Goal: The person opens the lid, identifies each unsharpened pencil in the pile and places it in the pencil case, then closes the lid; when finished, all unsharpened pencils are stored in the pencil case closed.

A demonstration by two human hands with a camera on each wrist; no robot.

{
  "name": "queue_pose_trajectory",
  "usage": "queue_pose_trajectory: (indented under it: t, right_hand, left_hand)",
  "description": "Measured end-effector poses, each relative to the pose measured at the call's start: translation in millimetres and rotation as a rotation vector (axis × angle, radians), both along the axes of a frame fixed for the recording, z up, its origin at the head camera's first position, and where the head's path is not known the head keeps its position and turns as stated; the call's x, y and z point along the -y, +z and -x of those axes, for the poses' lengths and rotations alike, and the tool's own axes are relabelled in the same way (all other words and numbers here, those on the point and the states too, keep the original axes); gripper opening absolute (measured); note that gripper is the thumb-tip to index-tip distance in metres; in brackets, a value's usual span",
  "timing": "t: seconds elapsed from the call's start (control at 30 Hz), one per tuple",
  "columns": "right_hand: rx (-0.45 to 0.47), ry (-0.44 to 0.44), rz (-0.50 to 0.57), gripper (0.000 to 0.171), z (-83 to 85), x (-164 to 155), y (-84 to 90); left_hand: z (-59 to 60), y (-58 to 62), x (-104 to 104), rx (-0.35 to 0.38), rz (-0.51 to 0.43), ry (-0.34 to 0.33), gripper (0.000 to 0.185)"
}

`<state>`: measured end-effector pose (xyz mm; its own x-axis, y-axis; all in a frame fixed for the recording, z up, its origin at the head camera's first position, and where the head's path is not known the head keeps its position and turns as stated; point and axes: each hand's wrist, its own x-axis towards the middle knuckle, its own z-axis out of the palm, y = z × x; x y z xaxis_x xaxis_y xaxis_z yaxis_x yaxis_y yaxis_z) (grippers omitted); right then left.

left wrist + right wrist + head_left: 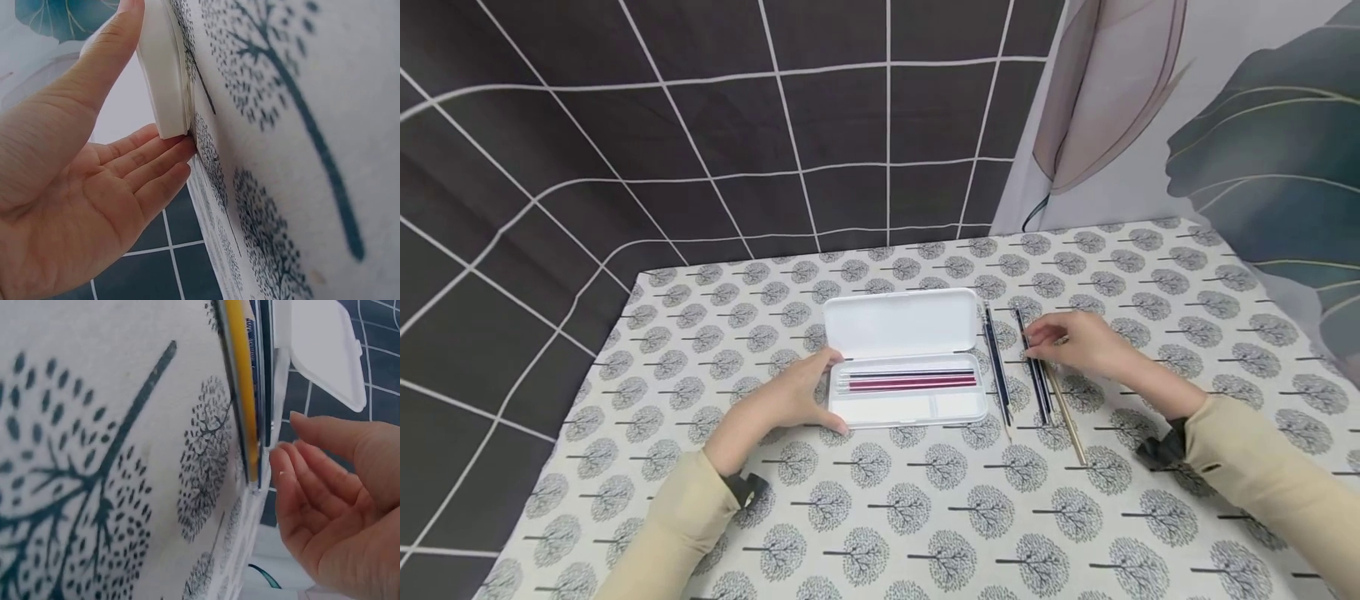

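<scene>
The white plastic pencil case [904,379] lies open near the middle of the desk [925,517], its hinged lid [901,322] laid back toward the far edge and a few red and dark slim pens [910,381] already in the tray. Just to its right, on the tree-printed cloth, lie a dark blue pen [997,367], a pair of dark pens [1037,379] and a gold pencil [1066,412], all pointing roughly from the near edge to the far edge.

The step in hand looks like picking up the next loose pen. The right hand [1078,342] reaches in from the right with its forearm low over the desk, its fingers [294,475] loosely bent and touching the far end of the dark pair without yet pinching it. The next move probably calls for closing finger and thumb on one pen and lifting it clear of its neighbours.

The left hand [790,392] steadies the case, its fingers [156,165] straight and together against the left end, thumb along the top.
</scene>
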<state>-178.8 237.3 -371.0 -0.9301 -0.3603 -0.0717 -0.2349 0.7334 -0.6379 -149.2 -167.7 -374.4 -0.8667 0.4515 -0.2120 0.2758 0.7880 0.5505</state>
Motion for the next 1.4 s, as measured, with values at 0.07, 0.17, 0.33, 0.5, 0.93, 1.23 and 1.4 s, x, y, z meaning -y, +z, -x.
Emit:
queue_pose_trajectory:
  t: [0.07,0.17,0.33,0.5,0.93,1.23,1.4]
  right_hand:
    - [-0.005,-0.027,-0.032,0.036,2.6,2.1,-0.8]
    - [0.014,-0.074,-0.071,0.041,6.1,6.8,-2.3]
    - [0.001,-0.108,-0.137,0.038,8.4,16.2,-6.8]
    - [0.026,-0.08,-0.139,0.031,9.3,23.2,-9.4]
    - [0.219,-0.088,-0.143,0.046,25.9,23.9,-2.6]
    - [0.249,-0.113,-0.004,0.057,28.2,30.4,20.5]
    - [0.173,-0.114,0.217,0.051,26.7,46.9,33.7]
  left_hand:
    - [-0.4,0.8,-0.6,0.003,0.002,-0.001,0.102]
    - [-1.1,1.8,-2.2,0.008,-0.004,-0.001,0.101]
    - [-3.5,0.8,-4.2,0.019,-0.005,0.006,0.1]
    - [-6.7,0.3,-4.7,0.027,-0.001,0.01,0.098]
    - [-3.8,2.6,-3.3,0.028,0.008,0.008,0.1]
    - [-3.3,4.0,-2.1,0.009,0.021,-0.007,0.099]
    - [-3.0,3.8,-2.2,0.009,0.024,-0.007,0.099]
